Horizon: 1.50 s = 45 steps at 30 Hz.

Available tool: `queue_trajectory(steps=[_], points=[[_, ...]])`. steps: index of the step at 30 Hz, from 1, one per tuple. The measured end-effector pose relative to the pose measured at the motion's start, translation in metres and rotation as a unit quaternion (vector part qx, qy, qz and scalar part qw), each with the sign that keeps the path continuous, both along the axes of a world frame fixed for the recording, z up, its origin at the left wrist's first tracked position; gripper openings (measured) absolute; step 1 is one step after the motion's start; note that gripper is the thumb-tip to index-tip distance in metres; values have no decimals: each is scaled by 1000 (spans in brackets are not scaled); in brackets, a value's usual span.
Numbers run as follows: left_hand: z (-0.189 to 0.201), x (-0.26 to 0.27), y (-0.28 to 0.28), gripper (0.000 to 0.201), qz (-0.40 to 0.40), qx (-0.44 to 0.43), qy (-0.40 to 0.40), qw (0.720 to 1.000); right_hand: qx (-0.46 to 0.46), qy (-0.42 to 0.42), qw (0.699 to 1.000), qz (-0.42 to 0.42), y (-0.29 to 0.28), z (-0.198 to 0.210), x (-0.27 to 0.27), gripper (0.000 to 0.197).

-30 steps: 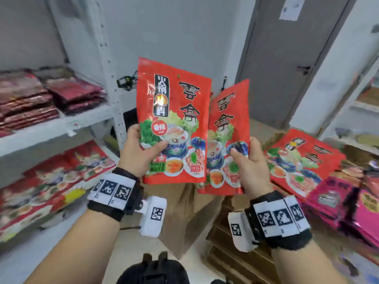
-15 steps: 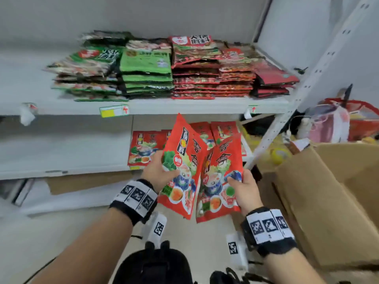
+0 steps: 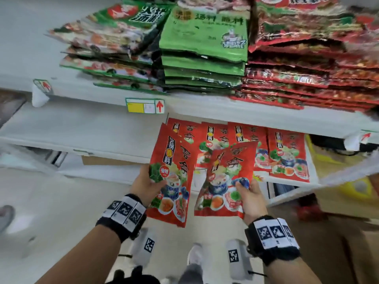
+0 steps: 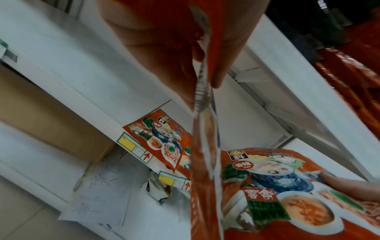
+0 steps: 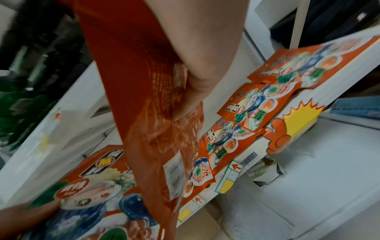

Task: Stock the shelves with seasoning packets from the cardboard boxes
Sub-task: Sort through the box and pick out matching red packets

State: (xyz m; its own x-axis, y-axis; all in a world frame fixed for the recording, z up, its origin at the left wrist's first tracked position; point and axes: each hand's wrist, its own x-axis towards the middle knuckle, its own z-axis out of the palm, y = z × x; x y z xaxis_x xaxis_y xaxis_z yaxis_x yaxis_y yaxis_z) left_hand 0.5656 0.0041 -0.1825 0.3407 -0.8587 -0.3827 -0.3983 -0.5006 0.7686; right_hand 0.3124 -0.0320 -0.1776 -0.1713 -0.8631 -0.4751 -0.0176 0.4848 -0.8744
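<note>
My left hand [image 3: 148, 184] pinches the left edge of a red seasoning packet [image 3: 174, 171], thumb on its printed face. My right hand [image 3: 249, 194] grips a second red packet [image 3: 229, 177] by its lower right side. Both packets hang just in front of the lower white shelf [image 3: 86, 130], where several matching red packets [image 3: 287, 152] lie flat in a row. In the left wrist view the held packet [image 4: 202, 104] shows edge-on between thumb and fingers. In the right wrist view my fingers [image 5: 197, 78] curl behind the other packet [image 5: 148, 100].
The upper shelf [image 3: 205, 103] carries stacks of green packets [image 3: 205, 48] and red packets [image 3: 307, 78]. Yellow price tags [image 3: 143, 105] sit on the shelf edges. A cardboard box [image 3: 332, 253] stands at the lower right, and my shoe [image 3: 195, 257] is on the floor below.
The view has swung from the door and boxes to the shelves. Both hands have carried their packets down and forward, close to the lower shelf's row of red packets.
</note>
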Motion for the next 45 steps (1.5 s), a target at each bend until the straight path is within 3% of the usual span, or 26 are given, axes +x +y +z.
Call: queue_trajectory(steps=[3, 5, 9, 11, 13, 14, 15, 17, 18, 20, 24, 29, 36, 40, 42, 45], points=[[-20, 5, -37, 34, 30, -6, 23, 999, 42, -35, 998, -24, -55, -22, 6, 43], [-38, 10, -66, 35, 46, -7, 39, 998, 64, -38, 997, -22, -90, -37, 9, 48], [-73, 24, -120, 40, 97, 11, 80, 992, 82, -33, 996, 19, -149, -70, 12, 35], [-92, 32, -147, 48, 94, 13, 44, 994, 66, -29, 997, 19, -174, -90, 13, 19], [-112, 37, -170, 60, 85, 9, -12, 996, -1, 67, 998, 19, -190, -115, 12, 25], [-121, 37, -180, 70, 70, 11, -51, 996, -34, 162, 986, 29, -194, -129, 11, 36], [-132, 36, -186, 82, 42, 29, -116, 992, -52, 291, 953, 62, -194, -140, 12, 51], [-148, 27, -188, 95, -58, 88, -286, 952, -71, 508, 837, 193, -186, -157, 19, 68], [-156, 19, -186, 91, -119, 99, -337, 929, -78, 542, 795, 261, -181, -165, 23, 68], [-169, 5, -184, 74, -205, 91, -349, 910, -61, 525, 772, 353, -175, -177, 32, 63], [-181, 2, -192, 67, -242, 86, -327, 910, -38, 504, 779, 372, -176, -192, 36, 59], [-191, -3, -197, 62, -309, 58, -368, 875, -55, 518, 767, 374, -175, -194, 36, 60], [-193, -22, -199, 61, -292, 57, -399, 867, -49, 528, 759, 377, -174, -195, 37, 62], [-174, -23, -205, 63, -295, 105, -382, 870, 17, 495, 764, 412, -183, -182, 40, 68], [-158, -22, -204, 66, -313, 116, -391, 858, 36, 464, 796, 386, -180, -169, 36, 69], [-134, -26, -175, 64, -348, 24, -403, 846, 5, 382, 887, 261, -136, -151, 16, 64]])
